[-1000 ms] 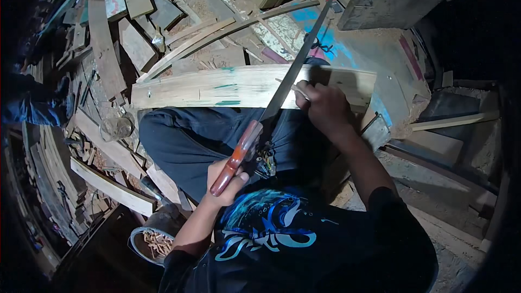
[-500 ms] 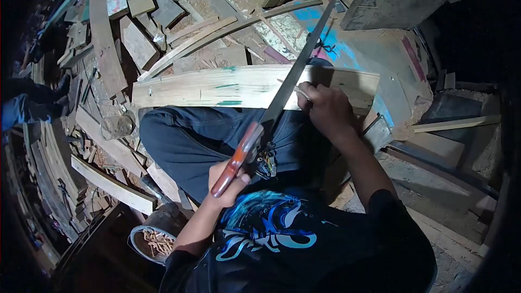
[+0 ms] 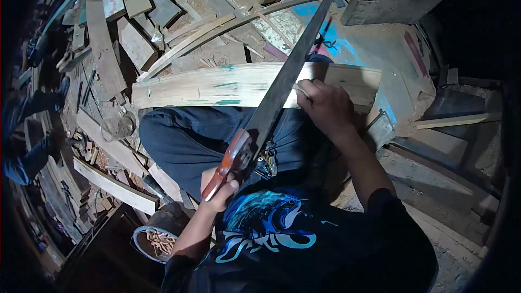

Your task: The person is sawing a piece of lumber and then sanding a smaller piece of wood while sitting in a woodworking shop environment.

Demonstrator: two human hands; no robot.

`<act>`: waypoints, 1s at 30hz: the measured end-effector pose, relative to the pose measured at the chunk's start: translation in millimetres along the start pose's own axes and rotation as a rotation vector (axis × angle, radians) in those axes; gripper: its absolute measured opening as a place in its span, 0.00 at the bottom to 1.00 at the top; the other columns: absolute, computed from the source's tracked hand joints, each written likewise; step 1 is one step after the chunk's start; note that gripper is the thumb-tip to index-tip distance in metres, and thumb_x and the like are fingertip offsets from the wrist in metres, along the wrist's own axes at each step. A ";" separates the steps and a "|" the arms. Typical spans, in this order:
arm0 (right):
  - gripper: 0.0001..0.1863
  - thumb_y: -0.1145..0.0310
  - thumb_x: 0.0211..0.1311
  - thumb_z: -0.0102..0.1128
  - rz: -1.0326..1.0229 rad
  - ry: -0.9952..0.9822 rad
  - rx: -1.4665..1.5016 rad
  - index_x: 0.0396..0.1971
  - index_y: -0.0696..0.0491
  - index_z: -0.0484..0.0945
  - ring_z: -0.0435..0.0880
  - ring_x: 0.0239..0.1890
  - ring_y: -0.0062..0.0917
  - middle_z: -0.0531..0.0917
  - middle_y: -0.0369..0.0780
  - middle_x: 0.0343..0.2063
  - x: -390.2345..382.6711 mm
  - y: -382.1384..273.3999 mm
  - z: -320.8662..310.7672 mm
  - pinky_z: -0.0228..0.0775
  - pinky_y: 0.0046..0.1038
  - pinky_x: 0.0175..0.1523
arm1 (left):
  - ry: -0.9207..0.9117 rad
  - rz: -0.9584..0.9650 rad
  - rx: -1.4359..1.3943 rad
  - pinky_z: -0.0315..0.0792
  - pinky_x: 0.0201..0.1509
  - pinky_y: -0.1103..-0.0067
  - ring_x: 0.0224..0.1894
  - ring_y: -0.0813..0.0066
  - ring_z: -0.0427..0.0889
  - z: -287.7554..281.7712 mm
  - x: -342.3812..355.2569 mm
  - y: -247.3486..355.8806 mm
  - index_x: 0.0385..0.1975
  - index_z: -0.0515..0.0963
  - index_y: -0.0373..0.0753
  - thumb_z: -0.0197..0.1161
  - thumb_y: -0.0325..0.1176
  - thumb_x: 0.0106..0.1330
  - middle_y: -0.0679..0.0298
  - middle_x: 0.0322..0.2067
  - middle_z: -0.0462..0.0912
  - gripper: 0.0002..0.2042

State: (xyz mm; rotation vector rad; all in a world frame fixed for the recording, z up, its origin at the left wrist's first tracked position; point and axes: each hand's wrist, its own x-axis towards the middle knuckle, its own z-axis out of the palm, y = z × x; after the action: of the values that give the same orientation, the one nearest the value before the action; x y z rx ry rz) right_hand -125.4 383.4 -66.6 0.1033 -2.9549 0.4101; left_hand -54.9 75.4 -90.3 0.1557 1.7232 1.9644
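My left hand (image 3: 220, 189) is closed round the reddish-brown wooden handle of a handsaw (image 3: 287, 76). The saw's long dark blade slants up and to the right, passing above a pale wooden board (image 3: 201, 88) with green paint marks. That board lies crosswise over my legs. Beside the blade, my right hand (image 3: 327, 107) pinches a thin, light-coloured stick (image 3: 296, 87); its tip is close to the blade's edge, and I cannot tell whether they touch. Part of the board's right half is behind my right hand and in shadow.
A bucket (image 3: 142, 249) of small wooden pegs stands at lower left, near a clear jar (image 3: 116, 127). Planks and offcuts (image 3: 103, 38) litter the floor, with a curved strip (image 3: 217, 30) beyond the board. At the far left are another person's legs (image 3: 24, 157).
The saw has rolled so more of its blade's flat face shows, and my left hand has shifted slightly left. The stick shows less beyond my right fingers. The other person's leg has moved nearer.
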 end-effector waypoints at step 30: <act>0.08 0.60 0.58 0.57 -0.039 -0.065 -0.048 0.32 0.47 0.78 0.81 0.28 0.38 0.80 0.38 0.25 1.4 0.0 -4.7 0.71 0.38 0.33 | -0.013 -0.019 -0.048 0.64 0.25 0.75 0.18 0.72 0.71 5.6 10.2 -2.4 0.15 0.69 0.35 0.60 0.37 0.54 0.63 0.15 0.73 0.13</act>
State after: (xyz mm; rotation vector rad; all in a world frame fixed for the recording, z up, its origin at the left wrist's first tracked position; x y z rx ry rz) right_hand -126.2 384.6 -62.0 0.1715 -3.0190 0.3370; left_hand -60.6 85.1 -94.0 0.1348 1.6619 1.9852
